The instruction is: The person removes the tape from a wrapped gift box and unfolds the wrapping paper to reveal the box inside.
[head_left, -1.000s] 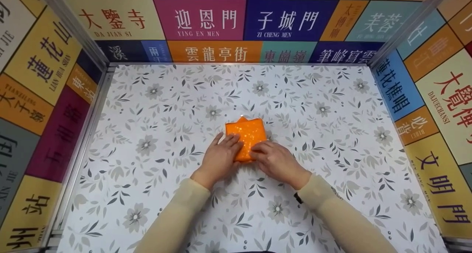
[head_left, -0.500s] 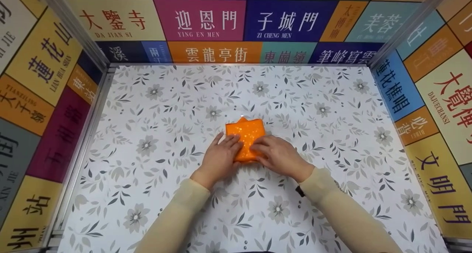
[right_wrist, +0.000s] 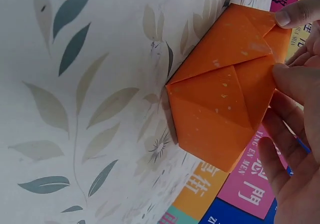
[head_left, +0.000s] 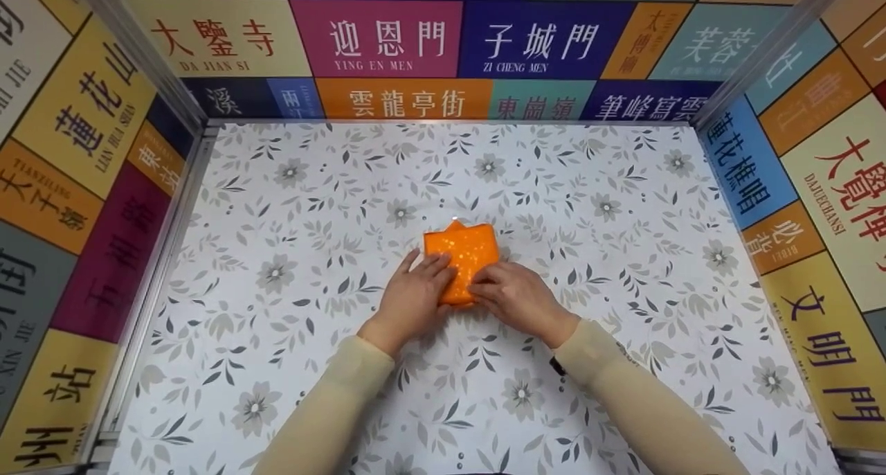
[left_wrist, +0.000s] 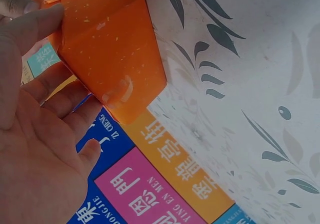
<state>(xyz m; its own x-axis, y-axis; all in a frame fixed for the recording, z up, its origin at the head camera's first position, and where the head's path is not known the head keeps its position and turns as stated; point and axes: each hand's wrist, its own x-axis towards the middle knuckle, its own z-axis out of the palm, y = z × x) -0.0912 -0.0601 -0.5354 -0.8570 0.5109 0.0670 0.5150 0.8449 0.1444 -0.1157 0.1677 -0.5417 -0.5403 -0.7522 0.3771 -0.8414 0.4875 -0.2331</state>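
An orange folded-paper piece (head_left: 462, 250) with gold flecks sits mid-table. It is roughly square from above, with a small point at its far edge. Several creased flaps show on its near side in the right wrist view, where the paper (right_wrist: 220, 99) looks boxy. My left hand (head_left: 414, 291) holds its left side, fingers lying over the top and thumb at the near edge. At the near right corner, my right hand (head_left: 516, 295) pinches the paper between thumb and fingers. Both thumbs are close together in the wrist views; some fingertips are hidden behind the paper.
The table (head_left: 332, 205) wears a white cover printed with grey flowers and leaves. Panels with coloured Chinese lettering, such as the back wall (head_left: 387, 39), stand on three sides. A metal rail (head_left: 149, 281) runs along the left edge.
My right hand shifts slightly, its fingers lifting off and coming back to the near right corner of the paper. My left hand and the paper stay nearly still.
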